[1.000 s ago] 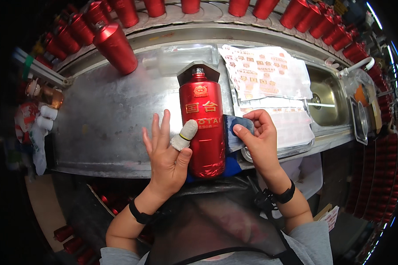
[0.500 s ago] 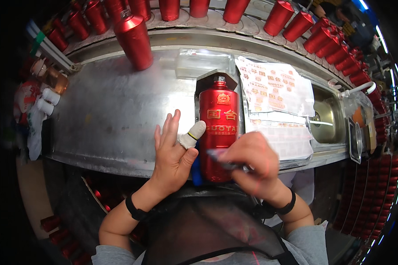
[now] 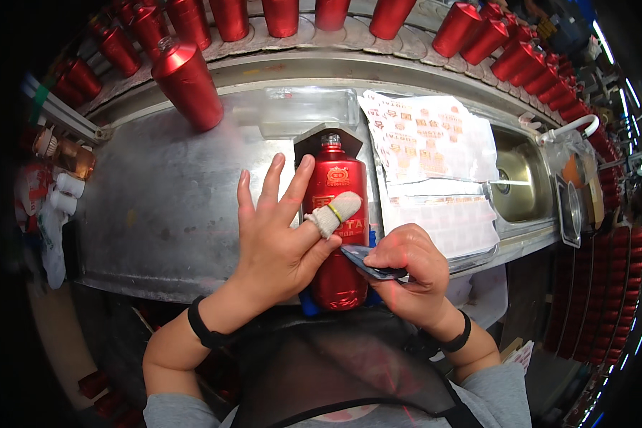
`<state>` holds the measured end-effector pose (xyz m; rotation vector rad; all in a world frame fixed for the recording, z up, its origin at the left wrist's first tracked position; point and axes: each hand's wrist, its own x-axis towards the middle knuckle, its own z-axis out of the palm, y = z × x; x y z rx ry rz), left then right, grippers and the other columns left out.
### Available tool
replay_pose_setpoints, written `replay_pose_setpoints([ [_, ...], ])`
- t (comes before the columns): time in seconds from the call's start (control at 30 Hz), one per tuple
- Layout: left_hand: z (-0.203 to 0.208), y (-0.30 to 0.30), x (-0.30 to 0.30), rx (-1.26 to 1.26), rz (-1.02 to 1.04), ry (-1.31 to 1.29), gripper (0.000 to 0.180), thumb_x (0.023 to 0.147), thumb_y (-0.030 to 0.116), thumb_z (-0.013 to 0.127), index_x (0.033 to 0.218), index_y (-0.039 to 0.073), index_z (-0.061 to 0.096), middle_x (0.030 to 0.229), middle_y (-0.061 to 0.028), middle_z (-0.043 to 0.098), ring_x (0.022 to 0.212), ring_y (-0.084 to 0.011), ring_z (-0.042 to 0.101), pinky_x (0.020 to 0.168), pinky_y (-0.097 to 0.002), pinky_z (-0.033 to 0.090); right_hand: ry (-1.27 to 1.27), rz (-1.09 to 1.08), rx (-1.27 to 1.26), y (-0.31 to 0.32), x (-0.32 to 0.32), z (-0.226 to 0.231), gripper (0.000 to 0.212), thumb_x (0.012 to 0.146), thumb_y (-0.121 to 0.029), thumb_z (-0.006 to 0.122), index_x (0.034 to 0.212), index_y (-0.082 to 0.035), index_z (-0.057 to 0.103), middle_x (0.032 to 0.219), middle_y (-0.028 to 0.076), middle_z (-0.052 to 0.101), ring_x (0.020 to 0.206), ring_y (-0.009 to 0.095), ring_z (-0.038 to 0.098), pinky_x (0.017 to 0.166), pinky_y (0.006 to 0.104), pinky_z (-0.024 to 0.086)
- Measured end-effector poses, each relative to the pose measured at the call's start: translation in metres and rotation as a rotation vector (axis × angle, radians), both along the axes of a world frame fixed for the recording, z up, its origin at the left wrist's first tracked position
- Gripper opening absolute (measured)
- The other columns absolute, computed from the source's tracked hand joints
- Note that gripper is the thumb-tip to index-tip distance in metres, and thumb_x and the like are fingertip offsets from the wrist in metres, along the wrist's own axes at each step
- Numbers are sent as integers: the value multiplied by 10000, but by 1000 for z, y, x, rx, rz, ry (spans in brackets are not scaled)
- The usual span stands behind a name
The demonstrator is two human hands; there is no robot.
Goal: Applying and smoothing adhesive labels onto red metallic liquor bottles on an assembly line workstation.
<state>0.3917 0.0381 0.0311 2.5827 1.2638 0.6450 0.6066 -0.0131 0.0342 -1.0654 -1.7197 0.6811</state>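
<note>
- While the red bottle (image 3: 355, 232) lies neck-away at the near edge of the tabletop (image 3: 164, 214), both hands work over its lower half.
- Left hand (image 3: 278, 246): fingers spread, not gripping. Index, in a white cover (image 3: 333, 214) with yellow band, crosses the bottle's front; thumb tip also over it. Can't tell how firmly either presses.
- Right hand (image 3: 414, 274): thumb and fingers pinch a dark flat piece (image 3: 364, 264). Bottle is just left of those fingers; the piece's tip overlaps it, near left thumb.
- Right of bottle: printed sheets (image 3: 435, 143). Second red bottle (image 3: 187, 85): far left.
</note>
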Motion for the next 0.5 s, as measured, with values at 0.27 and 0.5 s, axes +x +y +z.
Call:
replay_pose_setpoints([
  [0.27,8,-5,1,-36,-40,-12,292,890,400,636,986,152,756,1532,-197,363,1417,-478,253,1065,-718,80,22,69,90,6,0,0,262,599,52,725,838,-44,676,785,81,633,734,260,597,666,357,453],
  [0.5,20,23,17,36,-144,97,368,956,439,513,1053,179,754,1543,-159,372,1450,-415,241,1108,-670,14,72,60,98,3,-2,-6,256,601,54,731,825,-54,670,787,78,623,722,255,583,660,358,439],
])
